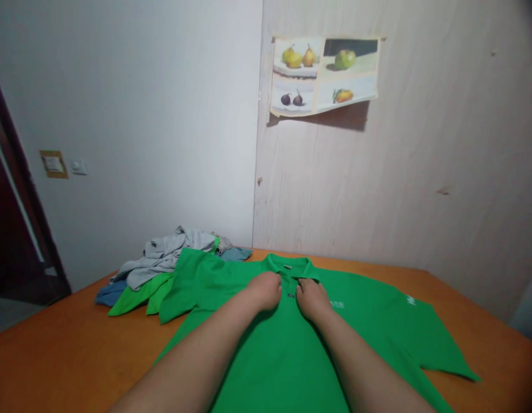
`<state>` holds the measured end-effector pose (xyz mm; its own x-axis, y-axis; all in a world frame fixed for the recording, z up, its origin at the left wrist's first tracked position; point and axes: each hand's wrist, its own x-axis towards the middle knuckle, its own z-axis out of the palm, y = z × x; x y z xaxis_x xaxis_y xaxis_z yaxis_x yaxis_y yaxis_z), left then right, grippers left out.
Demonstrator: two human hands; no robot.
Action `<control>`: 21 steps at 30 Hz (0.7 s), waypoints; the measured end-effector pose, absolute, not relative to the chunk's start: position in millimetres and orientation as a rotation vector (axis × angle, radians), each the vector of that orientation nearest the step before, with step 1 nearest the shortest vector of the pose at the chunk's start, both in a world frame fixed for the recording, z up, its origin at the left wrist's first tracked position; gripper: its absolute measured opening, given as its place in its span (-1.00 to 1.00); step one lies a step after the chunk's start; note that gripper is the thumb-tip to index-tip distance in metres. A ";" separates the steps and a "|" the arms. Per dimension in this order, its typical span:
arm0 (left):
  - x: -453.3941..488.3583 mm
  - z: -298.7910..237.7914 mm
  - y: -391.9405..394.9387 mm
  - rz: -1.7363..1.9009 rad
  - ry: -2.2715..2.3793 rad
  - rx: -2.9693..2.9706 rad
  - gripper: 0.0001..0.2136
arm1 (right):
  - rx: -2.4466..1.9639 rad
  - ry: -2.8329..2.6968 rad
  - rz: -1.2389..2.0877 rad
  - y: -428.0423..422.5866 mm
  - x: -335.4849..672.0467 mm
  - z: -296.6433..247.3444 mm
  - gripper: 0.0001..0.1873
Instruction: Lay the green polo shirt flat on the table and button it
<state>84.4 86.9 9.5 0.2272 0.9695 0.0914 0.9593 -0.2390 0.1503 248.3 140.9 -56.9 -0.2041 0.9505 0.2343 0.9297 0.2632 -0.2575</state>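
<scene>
A green polo shirt [283,355] lies spread front side up, its collar away from me and its short sleeves out to both sides. White lettering shows on the chest and on the right sleeve. My left hand [266,291] is at the left side of the neck opening, fingers curled on the fabric by the collar. Across the button placket, my right hand [313,298] has its fingers bent against the right collar point. Both hands look closed on the shirt, though their fingertips are partly hidden. The lower end of the shirt runs out of view.
The shirt rests on an orange table [76,355]. At the back left is a heap of crumpled clothes [162,261] in grey, blue and bright green, touching the left sleeve. Behind the table stands a wall with a fruit picture sheet [326,74]. A doorway is at far left.
</scene>
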 end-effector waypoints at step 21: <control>93.2 -42.2 120.1 0.468 2.034 2.385 -0.63 | -1.710 -2.129 0.141 141.7 246.9 -60.6 -0.47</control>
<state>93.2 120.1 -42.2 0.1329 0.9617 0.2398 0.9698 -0.1761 0.1690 246.9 141.7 -60.6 -0.1681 0.9543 0.2469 0.9136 0.2449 -0.3246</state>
